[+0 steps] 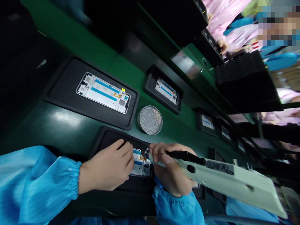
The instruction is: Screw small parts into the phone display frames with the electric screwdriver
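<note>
My right hand (172,167) is wrapped around a pale green electric screwdriver (229,179). Its tip points left, onto the right part of a phone frame (140,162) with blue strips and an orange flex connector. Over the left part of that frame, my left hand (110,167) lies with bent fingers closed on it, hiding much of it. The frame sits in a black tray (105,136). Just beyond my hands stands a round dish (149,120) with a perforated plate and tiny screws gathered on its right side. Where the screwdriver bit meets the frame is hard to make out.
Another phone frame (103,92) lies in a black tray (63,90) at the left. A smaller tray (151,90) holds a further phone frame (167,90). Several more trays line the green bench (98,53) to the right. People in pink and blue clothing work across the bench.
</note>
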A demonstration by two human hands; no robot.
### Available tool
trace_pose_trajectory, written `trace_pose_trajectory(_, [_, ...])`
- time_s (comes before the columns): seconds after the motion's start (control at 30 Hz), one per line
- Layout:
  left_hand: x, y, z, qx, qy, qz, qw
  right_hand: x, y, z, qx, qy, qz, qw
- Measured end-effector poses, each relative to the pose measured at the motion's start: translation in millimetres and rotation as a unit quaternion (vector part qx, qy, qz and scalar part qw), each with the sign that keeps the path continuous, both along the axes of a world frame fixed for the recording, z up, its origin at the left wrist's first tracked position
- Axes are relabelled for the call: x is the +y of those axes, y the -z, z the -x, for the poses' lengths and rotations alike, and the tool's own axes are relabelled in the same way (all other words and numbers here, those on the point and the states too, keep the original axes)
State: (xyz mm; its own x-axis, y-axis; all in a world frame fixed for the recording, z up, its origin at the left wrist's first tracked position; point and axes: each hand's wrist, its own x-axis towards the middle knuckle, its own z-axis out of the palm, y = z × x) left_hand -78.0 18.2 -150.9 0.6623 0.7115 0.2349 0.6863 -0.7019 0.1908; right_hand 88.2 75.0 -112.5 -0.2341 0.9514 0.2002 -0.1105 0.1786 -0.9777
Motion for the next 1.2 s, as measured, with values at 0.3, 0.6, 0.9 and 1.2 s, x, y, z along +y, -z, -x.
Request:
trace_pose_trajectory(0.3, [4.9, -1.9, -8.0, -0.021, -0.005, 0.038, 0.999, 0.4, 6.0, -0.1, 0.02, -0.008, -0.003, 1.0])
trace_pose_trajectory(0.6, [4.9, -16.4, -2.7, -0.012, 0.01, -0.024, 1.0, 14.8, -36.5, -25.6, 0.061, 0.088, -0.051, 0.993])
trace_pose_trajectory(0.9, [5.4, -52.6, 9.5, -0.04, 0.098, 0.071, 0.992, 23.4, -64.6, -68.5, 0.112, 0.162, -0.089, 0.976])
trace_pose_trajectory(1.2, [7.3, -53.4, 7.6, -0.032, 0.162, 0.059, 0.984, 24.2, -70.8, -69.4, 0.1, 0.152, -0.076, 0.98])
